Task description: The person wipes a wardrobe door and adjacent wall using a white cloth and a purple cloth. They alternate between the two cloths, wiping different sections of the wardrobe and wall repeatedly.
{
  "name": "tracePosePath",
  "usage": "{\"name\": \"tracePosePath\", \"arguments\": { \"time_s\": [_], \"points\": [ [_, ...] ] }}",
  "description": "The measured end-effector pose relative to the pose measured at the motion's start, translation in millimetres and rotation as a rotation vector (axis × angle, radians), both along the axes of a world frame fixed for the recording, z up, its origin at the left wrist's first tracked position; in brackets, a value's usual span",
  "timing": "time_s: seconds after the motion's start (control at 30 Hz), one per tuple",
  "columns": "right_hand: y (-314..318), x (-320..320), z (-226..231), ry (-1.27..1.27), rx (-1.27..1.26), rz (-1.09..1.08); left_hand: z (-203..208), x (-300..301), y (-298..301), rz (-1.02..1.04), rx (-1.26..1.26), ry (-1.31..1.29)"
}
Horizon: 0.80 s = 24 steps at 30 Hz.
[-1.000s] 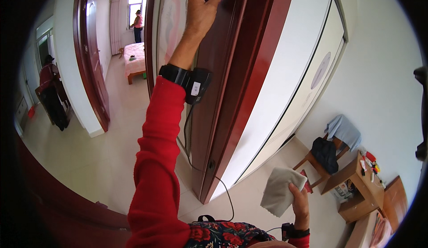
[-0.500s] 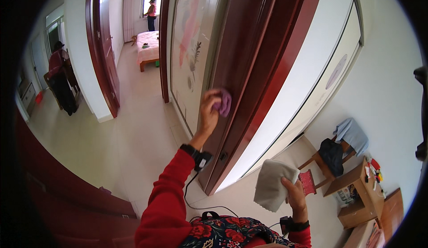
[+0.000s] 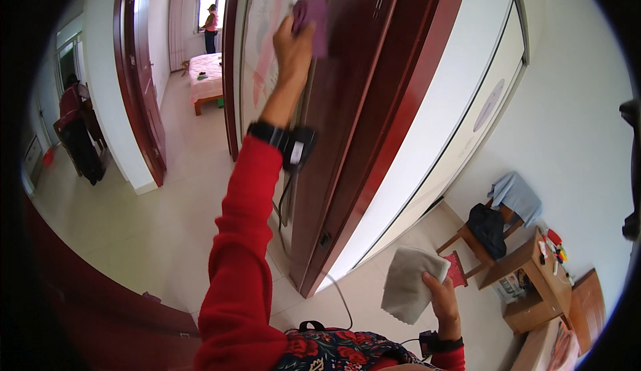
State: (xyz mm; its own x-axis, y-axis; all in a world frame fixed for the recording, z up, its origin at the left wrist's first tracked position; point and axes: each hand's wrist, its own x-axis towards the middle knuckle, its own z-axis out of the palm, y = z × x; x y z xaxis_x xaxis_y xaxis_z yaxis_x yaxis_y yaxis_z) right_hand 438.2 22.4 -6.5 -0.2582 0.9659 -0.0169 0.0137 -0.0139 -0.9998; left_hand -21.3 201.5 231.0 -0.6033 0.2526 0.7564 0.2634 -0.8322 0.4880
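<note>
My left hand (image 3: 292, 54) is raised high on the dark red door frame (image 3: 347, 97), with its fingers closed around a purple cloth (image 3: 311, 25) that lies against the wood. A black strap with a small boxy device (image 3: 299, 149) circles that wrist, and a cable hangs from it. Lower down on the right, my right hand (image 3: 441, 296) grips a folded grey cloth (image 3: 412, 283) between thumb and fingers, away from the frame. The fingers under the grey cloth are hidden.
To the right stand a wooden chair (image 3: 491, 241) with clothes on it and a small wooden desk (image 3: 534, 274). A dark red door (image 3: 113, 291) is near at lower left. One person (image 3: 79, 127) is in the left room, another (image 3: 210, 29) by the far window beyond a pink bed (image 3: 205, 81).
My left hand has slid up the door frame with the purple cloth, and the arm is more stretched out. The right hand keeps its hold on the grey cloth, almost unmoved.
</note>
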Motion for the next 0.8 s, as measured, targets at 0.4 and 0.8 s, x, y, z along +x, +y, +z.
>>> {"name": "tracePosePath", "arguments": {
  "time_s": [0.4, 0.8],
  "points": [
    [2, 5, 14, -0.107, 0.024, -0.077, -41, 40, -19, 0.484, 0.200, 0.510],
    [91, -77, 174, -0.154, 1.093, -0.524, -359, 7, -92, 0.170, -0.892, 0.455]
  ]
}}
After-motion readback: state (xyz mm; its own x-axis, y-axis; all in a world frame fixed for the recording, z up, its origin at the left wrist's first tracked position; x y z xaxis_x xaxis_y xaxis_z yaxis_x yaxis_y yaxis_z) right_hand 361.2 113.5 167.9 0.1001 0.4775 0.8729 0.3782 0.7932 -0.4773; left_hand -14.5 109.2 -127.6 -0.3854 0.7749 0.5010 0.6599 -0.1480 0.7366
